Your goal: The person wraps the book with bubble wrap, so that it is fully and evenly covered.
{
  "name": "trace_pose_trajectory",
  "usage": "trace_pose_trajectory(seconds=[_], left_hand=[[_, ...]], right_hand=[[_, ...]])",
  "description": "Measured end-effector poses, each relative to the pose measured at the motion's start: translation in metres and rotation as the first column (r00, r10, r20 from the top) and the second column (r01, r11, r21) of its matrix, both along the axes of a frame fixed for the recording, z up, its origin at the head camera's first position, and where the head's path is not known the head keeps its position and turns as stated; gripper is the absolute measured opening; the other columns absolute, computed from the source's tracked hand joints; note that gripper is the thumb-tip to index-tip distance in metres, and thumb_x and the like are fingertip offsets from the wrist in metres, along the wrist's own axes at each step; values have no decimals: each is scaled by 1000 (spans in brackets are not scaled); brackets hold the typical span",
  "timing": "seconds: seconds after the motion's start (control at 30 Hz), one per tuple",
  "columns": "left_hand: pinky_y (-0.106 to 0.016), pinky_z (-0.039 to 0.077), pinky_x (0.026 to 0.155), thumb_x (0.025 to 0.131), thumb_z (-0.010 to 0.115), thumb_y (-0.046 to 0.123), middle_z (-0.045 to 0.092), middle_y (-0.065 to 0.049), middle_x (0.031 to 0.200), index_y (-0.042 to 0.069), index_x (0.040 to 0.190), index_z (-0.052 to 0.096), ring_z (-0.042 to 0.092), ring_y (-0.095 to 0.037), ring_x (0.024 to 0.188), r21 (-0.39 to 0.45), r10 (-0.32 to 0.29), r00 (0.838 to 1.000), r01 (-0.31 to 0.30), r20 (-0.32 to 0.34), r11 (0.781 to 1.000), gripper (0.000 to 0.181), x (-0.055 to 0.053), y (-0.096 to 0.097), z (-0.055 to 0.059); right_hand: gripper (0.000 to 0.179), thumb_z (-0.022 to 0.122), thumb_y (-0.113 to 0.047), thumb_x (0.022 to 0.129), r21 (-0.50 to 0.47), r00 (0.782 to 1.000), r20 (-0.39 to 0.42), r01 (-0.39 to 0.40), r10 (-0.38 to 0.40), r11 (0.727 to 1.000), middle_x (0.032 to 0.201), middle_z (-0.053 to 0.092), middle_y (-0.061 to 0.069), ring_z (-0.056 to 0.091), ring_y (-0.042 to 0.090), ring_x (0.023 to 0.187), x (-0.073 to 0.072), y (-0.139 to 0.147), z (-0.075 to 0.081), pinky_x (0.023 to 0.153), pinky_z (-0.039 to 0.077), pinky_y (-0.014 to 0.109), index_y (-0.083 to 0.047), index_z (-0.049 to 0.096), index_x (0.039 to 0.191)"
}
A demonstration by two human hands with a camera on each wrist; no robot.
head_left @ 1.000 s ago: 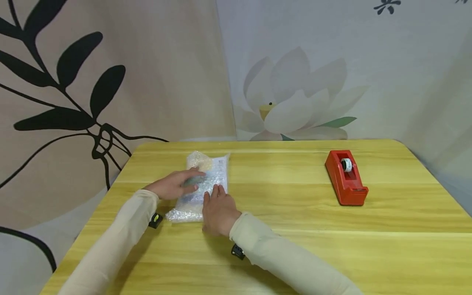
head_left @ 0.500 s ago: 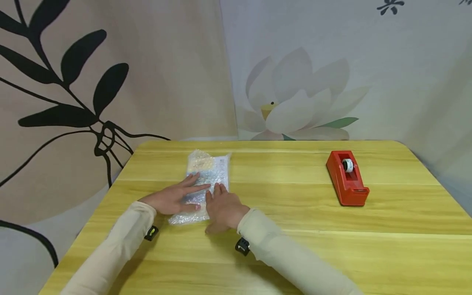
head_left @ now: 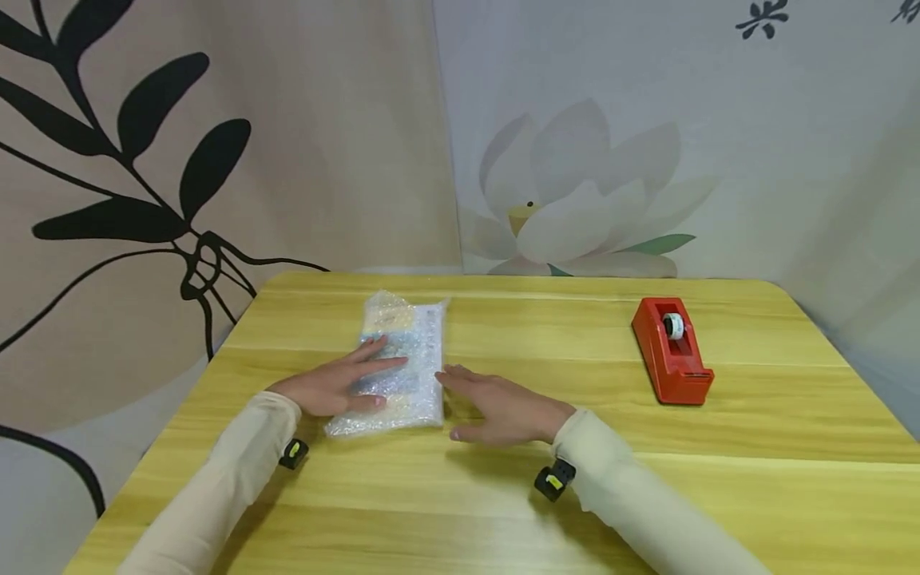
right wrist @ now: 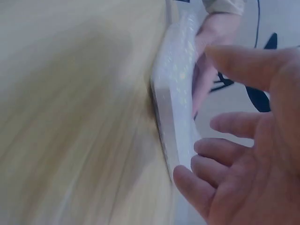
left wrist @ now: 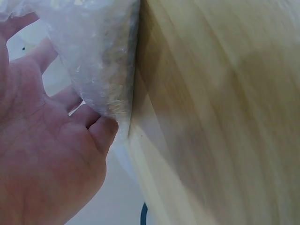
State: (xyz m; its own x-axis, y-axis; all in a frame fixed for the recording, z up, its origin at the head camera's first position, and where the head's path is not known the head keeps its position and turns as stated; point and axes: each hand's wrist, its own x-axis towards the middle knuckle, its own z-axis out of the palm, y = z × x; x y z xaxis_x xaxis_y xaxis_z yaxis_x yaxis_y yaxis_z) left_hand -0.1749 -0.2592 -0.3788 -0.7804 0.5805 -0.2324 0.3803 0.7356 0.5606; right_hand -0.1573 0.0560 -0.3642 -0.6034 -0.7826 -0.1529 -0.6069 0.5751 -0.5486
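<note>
Two bare hands at one package. Your left hand (head_left: 334, 387), fingers spread, rests on the left part of the bubble-wrapped package (head_left: 424, 351). Your right hand (head_left: 503, 406) has its fingers loosely extended at the package's right side, gripping nothing; fingertip contact I can't tell.

Package lies flat on the tabletop (head_left: 561, 319), left of centre, nearer the far edge than the near one. Likely light, with a stiff flat core under soft, somewhat slippery film; fragility unclear. Best hold, I'd judge: your thumb and fingers on the straight right side; the baggy left corners would probably just crumple.

Wrap clear, pebbled, glossy; pale print beneath. Tabletop smooth, yellow wood grain. Toward its far right corner: red tape dispenser (head_left: 668, 375), hard wedge shape, small roll (head_left: 673, 326) seated inside.
</note>
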Motion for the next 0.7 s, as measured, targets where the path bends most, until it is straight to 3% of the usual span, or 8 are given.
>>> trace_pose_trajectory(seconds=[0.3,0.53,0.7], left_hand=[[-79,13,115,98,61,43,-3,-13,171,27,159,31,-6,-43,157,15,3,1000,-3,-3,1000,69,1,1,1],[-79,13,115,98,62,42,-2,-14,171,26,158,32,-6,-43,157,29,9,1000,-9,-10,1000,69,1,1,-1],[-80,12,114,98,62,40,-1,-15,171,27,158,33,-6,-44,157,44,11,1000,-10,-11,999,68,2,1,-2]], right_hand=[[71,66,-28,98,-74,997,-63,37,-42,997,164,31,16,30,31,153,5,35,5,123,31,49,-4,33,156],[60,67,-26,97,-102,985,-96,134,-143,986,155,47,16,45,34,144,9,62,12,118,38,53,-4,46,148],[59,66,-29,97,-90,970,-135,192,-203,977,153,50,14,49,34,141,13,85,18,115,41,54,-5,48,148]])
